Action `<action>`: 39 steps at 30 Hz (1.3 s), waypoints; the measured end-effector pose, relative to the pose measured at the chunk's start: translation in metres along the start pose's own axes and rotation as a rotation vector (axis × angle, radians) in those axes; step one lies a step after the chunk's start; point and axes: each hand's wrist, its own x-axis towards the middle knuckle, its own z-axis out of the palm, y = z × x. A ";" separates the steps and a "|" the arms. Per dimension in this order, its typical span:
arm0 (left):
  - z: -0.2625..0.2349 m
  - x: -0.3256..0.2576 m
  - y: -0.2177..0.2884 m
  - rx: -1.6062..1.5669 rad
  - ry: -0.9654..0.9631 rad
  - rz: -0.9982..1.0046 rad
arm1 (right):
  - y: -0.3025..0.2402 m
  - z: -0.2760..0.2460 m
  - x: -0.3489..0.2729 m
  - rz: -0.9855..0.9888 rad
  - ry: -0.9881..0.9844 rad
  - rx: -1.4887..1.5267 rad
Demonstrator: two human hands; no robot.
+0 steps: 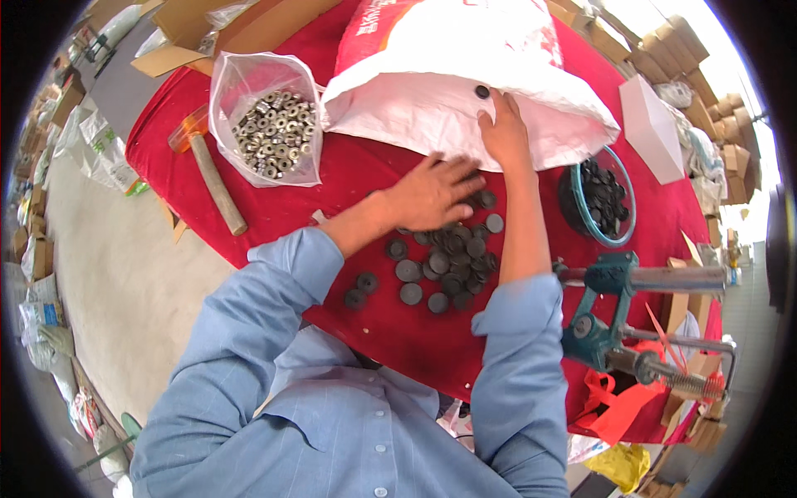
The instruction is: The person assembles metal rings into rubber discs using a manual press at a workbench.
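My right hand [505, 133] reaches over the mouth of a large white sack [448, 100], its fingers stretched and the thumb apart. A single black disc [482, 91] shows against the sack just beside its fingertips; whether they touch I cannot tell. My left hand [436, 192] is open, with slightly blurred fingers spread over the far edge of a loose pile of round black discs [452, 257]. Part of the pile is hidden beneath that hand. Several discs lie apart, including a few black discs [361, 290] nearer my left sleeve.
A clear bag of metal rings [278, 133] stands at the left on the red cloth [382, 332], beside a wooden-handled mallet [217, 183]. To the right are a blue-rimmed basin of black pieces [604, 199], a white box [652, 129] and a green hand press [610, 311].
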 end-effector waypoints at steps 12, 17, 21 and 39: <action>-0.050 -0.081 0.016 0.114 -0.168 -0.244 | 0.018 0.019 -0.041 -0.119 -0.265 -0.074; -0.041 -0.090 0.014 0.113 -0.071 -0.228 | -0.035 -0.014 -0.150 -0.113 -0.277 -0.152; -0.033 -0.089 0.023 0.098 -0.063 -0.158 | -0.072 -0.015 -0.207 -0.093 -0.226 -0.211; -0.040 -0.121 0.087 0.097 -0.165 -0.130 | -0.087 -0.041 -0.259 -0.120 -0.256 -0.246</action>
